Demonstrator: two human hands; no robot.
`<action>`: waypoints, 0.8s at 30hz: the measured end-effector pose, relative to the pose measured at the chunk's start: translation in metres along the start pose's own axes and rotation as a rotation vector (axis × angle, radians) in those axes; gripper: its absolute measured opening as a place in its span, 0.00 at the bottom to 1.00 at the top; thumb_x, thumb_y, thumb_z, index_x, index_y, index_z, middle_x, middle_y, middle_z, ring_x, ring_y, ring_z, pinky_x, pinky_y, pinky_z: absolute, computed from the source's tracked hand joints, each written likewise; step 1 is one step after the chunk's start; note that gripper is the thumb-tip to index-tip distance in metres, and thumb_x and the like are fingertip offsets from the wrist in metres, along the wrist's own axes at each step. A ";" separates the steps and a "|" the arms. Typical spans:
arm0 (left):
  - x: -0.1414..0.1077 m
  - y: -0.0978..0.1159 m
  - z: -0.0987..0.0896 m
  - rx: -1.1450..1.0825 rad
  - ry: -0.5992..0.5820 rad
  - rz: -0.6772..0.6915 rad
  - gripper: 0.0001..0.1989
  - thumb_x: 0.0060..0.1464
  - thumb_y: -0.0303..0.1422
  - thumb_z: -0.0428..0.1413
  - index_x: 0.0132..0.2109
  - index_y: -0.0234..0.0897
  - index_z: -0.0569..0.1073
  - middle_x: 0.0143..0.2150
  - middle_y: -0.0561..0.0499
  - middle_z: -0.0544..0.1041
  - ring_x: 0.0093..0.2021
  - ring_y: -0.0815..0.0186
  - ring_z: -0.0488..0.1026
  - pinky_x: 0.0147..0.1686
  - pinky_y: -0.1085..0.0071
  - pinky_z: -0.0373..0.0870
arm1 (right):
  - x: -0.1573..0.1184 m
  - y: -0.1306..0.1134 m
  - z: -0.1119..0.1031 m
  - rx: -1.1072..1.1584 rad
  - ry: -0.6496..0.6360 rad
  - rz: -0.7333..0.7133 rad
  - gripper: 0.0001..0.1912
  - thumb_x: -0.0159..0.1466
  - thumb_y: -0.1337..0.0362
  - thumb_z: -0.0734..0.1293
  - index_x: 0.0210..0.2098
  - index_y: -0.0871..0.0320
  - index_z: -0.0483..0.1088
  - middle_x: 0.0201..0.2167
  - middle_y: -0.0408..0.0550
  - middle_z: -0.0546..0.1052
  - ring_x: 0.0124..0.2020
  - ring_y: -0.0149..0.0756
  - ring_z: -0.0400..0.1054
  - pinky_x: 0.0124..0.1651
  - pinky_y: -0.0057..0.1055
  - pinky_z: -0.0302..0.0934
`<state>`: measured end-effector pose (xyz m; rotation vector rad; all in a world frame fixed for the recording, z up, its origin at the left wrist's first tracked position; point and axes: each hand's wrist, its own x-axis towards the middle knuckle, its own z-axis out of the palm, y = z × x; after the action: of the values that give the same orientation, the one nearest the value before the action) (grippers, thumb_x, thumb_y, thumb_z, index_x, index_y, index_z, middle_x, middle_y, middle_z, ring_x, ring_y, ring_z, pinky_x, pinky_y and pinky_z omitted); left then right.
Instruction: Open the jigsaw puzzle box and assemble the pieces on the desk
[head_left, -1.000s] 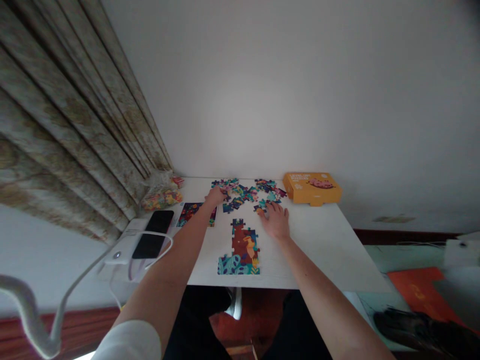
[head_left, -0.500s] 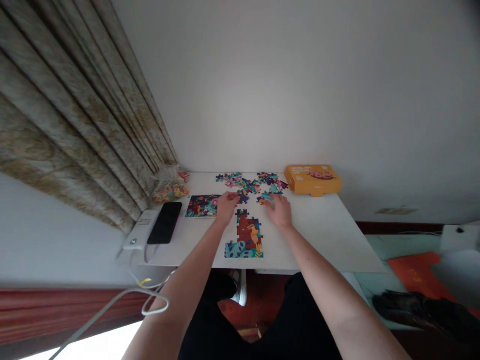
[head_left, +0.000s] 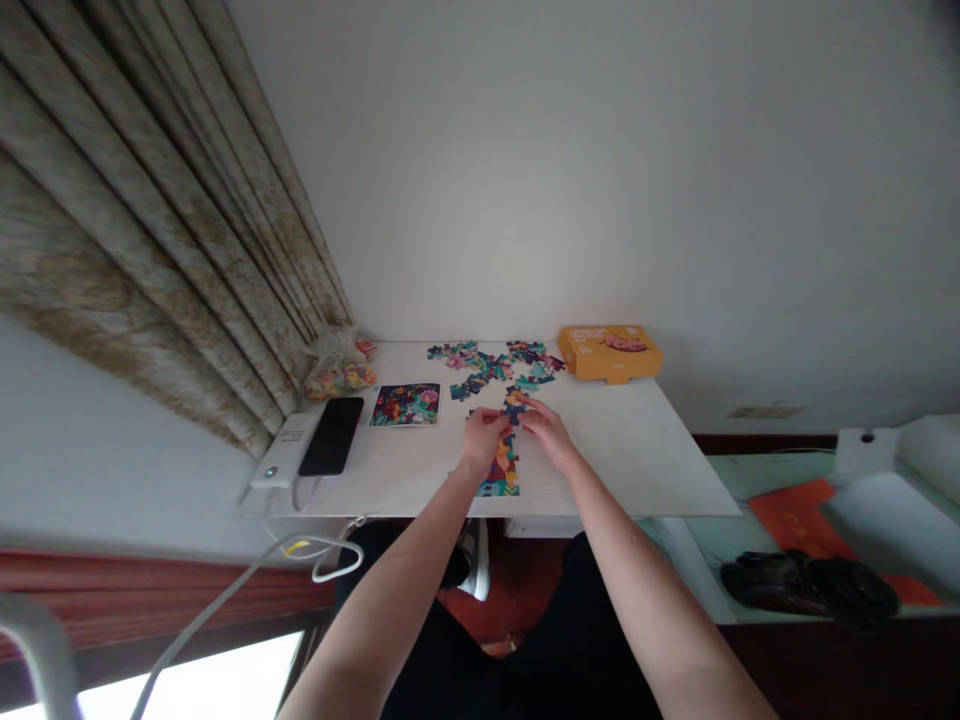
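Note:
The partly joined jigsaw puzzle (head_left: 506,482) lies near the table's front edge, its upper left part covered by my left hand (head_left: 484,436). That hand's fingers are pinched at the puzzle's top, on a dark blue jigsaw piece (head_left: 514,410). From the right, my right hand (head_left: 549,434) grips the same dark blue and orange part between thumb and forefinger. Whether it is one piece or several joined cannot be made out. Beyond the hands, loose jigsaw pieces (head_left: 491,368) are spread in a cluster. The picture card (head_left: 406,405) lies left of my hands.
A yellow puzzle box (head_left: 611,354) stands at the back right of the white table (head_left: 622,450). On the left are a black phone (head_left: 331,436), a white device (head_left: 285,450) with cables, and a clear bag (head_left: 339,375) of colourful contents. A curtain hangs beside them.
Both hands have come nearer and closer together, from the loose pieces to the puzzle's top. Dark blue pieces came along with them. The whole view has shifted slightly.

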<state>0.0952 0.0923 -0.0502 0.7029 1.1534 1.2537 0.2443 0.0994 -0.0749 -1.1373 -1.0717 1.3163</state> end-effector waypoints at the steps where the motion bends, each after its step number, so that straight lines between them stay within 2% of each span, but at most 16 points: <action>1: 0.000 -0.002 0.001 0.007 -0.003 0.006 0.12 0.45 0.27 0.69 0.32 0.35 0.72 0.27 0.54 0.77 0.27 0.69 0.78 0.36 0.69 0.77 | 0.000 0.000 -0.001 0.004 -0.010 0.000 0.29 0.51 0.52 0.78 0.51 0.53 0.77 0.26 0.38 0.76 0.30 0.34 0.67 0.38 0.31 0.58; 4: 0.001 -0.007 0.001 0.088 -0.005 0.026 0.12 0.47 0.27 0.69 0.32 0.36 0.71 0.27 0.53 0.77 0.27 0.68 0.77 0.37 0.68 0.77 | 0.004 0.002 -0.005 -0.001 -0.030 0.012 0.27 0.49 0.53 0.79 0.48 0.54 0.78 0.25 0.38 0.76 0.30 0.34 0.67 0.38 0.32 0.58; 6: -0.001 -0.009 -0.006 0.241 0.005 0.111 0.08 0.52 0.27 0.65 0.34 0.36 0.72 0.31 0.50 0.78 0.31 0.66 0.78 0.39 0.66 0.78 | 0.006 0.005 -0.006 0.002 -0.008 0.011 0.26 0.48 0.53 0.79 0.45 0.54 0.78 0.28 0.41 0.79 0.33 0.36 0.69 0.39 0.33 0.59; 8: -0.004 -0.008 -0.017 0.477 0.006 0.291 0.03 0.57 0.26 0.60 0.39 0.37 0.75 0.37 0.47 0.80 0.38 0.63 0.80 0.45 0.64 0.77 | 0.008 0.009 -0.007 0.010 0.044 -0.004 0.26 0.48 0.52 0.79 0.44 0.54 0.78 0.29 0.42 0.79 0.34 0.37 0.70 0.40 0.33 0.60; 9: -0.007 -0.008 -0.024 0.616 -0.016 0.401 0.05 0.59 0.25 0.58 0.42 0.38 0.76 0.41 0.45 0.81 0.42 0.61 0.80 0.48 0.62 0.77 | 0.008 0.011 -0.007 0.012 0.068 -0.012 0.27 0.48 0.52 0.79 0.44 0.55 0.77 0.28 0.41 0.79 0.34 0.37 0.70 0.39 0.33 0.60; 12: -0.019 -0.006 -0.046 1.035 -0.175 0.686 0.10 0.61 0.27 0.55 0.48 0.38 0.76 0.52 0.42 0.79 0.54 0.56 0.76 0.59 0.56 0.71 | 0.011 0.017 -0.007 0.006 0.109 -0.034 0.28 0.49 0.51 0.78 0.47 0.54 0.75 0.25 0.39 0.77 0.29 0.35 0.68 0.35 0.32 0.59; 14: -0.025 -0.006 -0.056 1.264 -0.265 0.789 0.13 0.62 0.32 0.58 0.53 0.38 0.76 0.59 0.39 0.76 0.62 0.52 0.72 0.65 0.51 0.66 | 0.013 0.019 -0.007 -0.007 0.127 -0.050 0.28 0.50 0.51 0.78 0.47 0.54 0.74 0.25 0.39 0.77 0.29 0.36 0.69 0.34 0.32 0.60; 18: -0.030 -0.012 -0.063 1.499 -0.311 0.814 0.24 0.63 0.42 0.59 0.63 0.40 0.72 0.69 0.38 0.68 0.70 0.47 0.62 0.70 0.45 0.57 | 0.020 0.019 -0.002 -0.101 0.142 -0.064 0.24 0.50 0.51 0.76 0.43 0.55 0.75 0.27 0.42 0.79 0.32 0.38 0.73 0.39 0.34 0.64; 24: -0.029 -0.014 -0.060 1.504 -0.312 0.825 0.23 0.64 0.40 0.56 0.63 0.38 0.72 0.68 0.37 0.69 0.71 0.50 0.62 0.70 0.48 0.58 | 0.040 0.014 0.006 -0.364 -0.051 -0.072 0.18 0.53 0.56 0.74 0.41 0.55 0.77 0.28 0.42 0.80 0.31 0.37 0.73 0.39 0.33 0.65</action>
<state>0.0468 0.0511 -0.0744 2.5712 1.4697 0.5956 0.2362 0.1384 -0.0902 -1.3221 -1.4169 1.1257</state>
